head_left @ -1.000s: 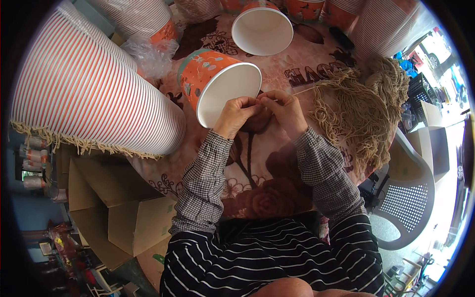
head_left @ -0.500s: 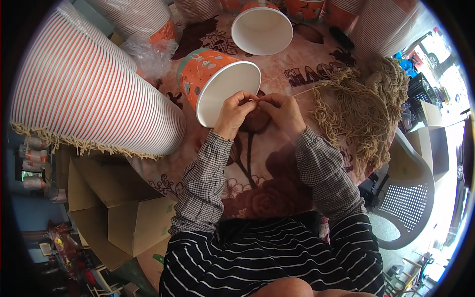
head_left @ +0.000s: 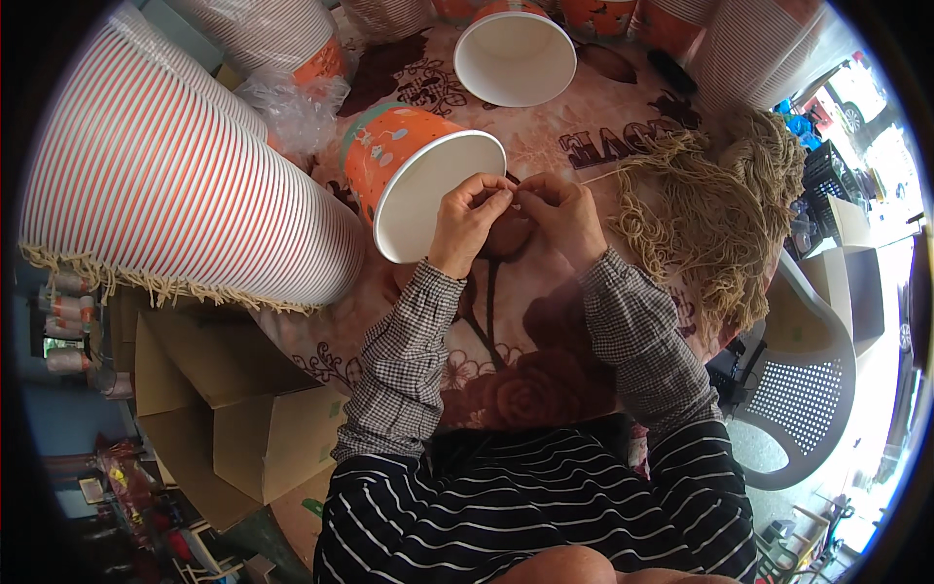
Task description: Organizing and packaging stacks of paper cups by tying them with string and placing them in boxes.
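Observation:
In front of me, my left hand (head_left: 469,222) and my right hand (head_left: 562,216) meet with thumb and fingers pinched together. Both hold a thin tan string (head_left: 600,178), which runs from beside my right hand to a loose heap of tan strings (head_left: 715,219). Its end between the fingertips is too small to make out. Just behind and left of my left hand, an orange paper bucket (head_left: 391,146) with a green band lies on its side, white inside facing me. A second paper bucket (head_left: 516,60) lies farther back, its mouth toward me.
A long stack of nested paper buckets (head_left: 195,175) lies at left, with tan string ends along its lower side. More wrapped stacks (head_left: 759,49) stand along the back of the patterned table (head_left: 409,292). Below left is an open cardboard box (head_left: 233,428); at right, a grey plastic chair (head_left: 798,389).
The nearer bucket has rolled and shifted slightly left and toward me. My fingertips have moved a little apart, while my forearms stay nearly in place.

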A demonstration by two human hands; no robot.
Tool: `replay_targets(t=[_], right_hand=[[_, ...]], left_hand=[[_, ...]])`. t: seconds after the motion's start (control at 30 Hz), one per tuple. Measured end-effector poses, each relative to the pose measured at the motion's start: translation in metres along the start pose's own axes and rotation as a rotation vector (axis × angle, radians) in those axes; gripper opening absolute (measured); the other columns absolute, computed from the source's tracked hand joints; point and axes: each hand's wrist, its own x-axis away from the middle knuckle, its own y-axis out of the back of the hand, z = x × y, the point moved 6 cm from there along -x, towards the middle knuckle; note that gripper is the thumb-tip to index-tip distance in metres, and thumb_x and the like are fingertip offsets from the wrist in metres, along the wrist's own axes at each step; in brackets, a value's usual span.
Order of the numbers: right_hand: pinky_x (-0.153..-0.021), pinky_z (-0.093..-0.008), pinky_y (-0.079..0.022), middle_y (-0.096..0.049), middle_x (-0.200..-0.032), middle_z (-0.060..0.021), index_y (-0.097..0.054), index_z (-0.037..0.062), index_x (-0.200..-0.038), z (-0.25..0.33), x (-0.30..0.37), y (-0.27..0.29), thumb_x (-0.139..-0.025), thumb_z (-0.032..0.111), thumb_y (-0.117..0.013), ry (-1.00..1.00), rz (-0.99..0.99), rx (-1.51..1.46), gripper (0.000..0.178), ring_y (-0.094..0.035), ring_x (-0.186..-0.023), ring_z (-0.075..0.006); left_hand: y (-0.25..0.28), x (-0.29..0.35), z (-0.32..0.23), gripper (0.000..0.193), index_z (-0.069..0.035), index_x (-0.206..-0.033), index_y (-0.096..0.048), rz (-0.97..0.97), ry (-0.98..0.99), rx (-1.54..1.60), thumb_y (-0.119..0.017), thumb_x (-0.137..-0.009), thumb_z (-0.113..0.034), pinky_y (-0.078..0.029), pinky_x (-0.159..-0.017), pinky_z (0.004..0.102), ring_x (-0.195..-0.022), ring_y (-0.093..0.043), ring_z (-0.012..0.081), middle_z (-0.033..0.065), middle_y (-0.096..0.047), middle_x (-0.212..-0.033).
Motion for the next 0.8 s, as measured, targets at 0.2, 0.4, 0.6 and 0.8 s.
replay_targets(t=[0.2,0.4,0.6,0.8], right_hand=[[-0.066,-0.0204,-0.050,-0.070,-0.087,-0.0051,-0.065,-0.0014,-0.097,-0.004,0.001,-0.003,-0.089,0.009,-0.065,-0.120,0.020,-0.236,0.013,-0.063,-0.076,-0.0079],[-0.060,-0.0191,-0.045,-0.066,-0.082,-0.0014,-0.065,0.0021,-0.096,-0.009,0.003,-0.002,-0.091,0.013,-0.065,-0.213,0.050,-0.305,0.012,-0.055,-0.069,-0.0046],[-0.059,-0.0192,-0.043,-0.062,-0.080,0.0012,-0.065,0.0028,-0.096,0.000,0.004,-0.008,-0.092,0.015,-0.065,-0.188,0.105,-0.264,0.013,-0.054,-0.068,-0.0047],[-0.059,-0.0192,-0.043,-0.061,-0.081,0.0023,-0.065,0.0029,-0.096,-0.001,0.004,-0.008,-0.092,0.014,-0.065,-0.194,0.112,-0.243,0.012,-0.054,-0.069,-0.0048]], left_hand=[[0.004,0.001,-0.001,0.012,0.002,-0.098,-0.066,-0.016,0.010,-0.029,-0.061,-0.093,-0.007,-0.051,-0.075,0.0220,-0.081,-0.063,0.0081,0.0035,-0.068,-0.087],[0.002,0.000,-0.001,0.013,0.003,-0.098,-0.066,-0.002,-0.029,-0.253,-0.061,-0.092,-0.007,-0.051,-0.072,0.0219,-0.080,-0.065,0.0087,0.0054,-0.070,-0.087],[0.004,-0.001,0.009,0.014,0.003,-0.103,-0.064,0.023,0.075,0.027,-0.060,-0.093,-0.006,-0.050,-0.080,0.0216,-0.088,-0.063,0.0094,0.0049,-0.067,-0.096],[0.007,-0.001,0.013,0.015,0.002,-0.103,-0.065,0.013,0.116,0.117,-0.059,-0.094,-0.008,-0.050,-0.081,0.0211,-0.089,-0.062,0.0091,0.0040,-0.066,-0.097]])
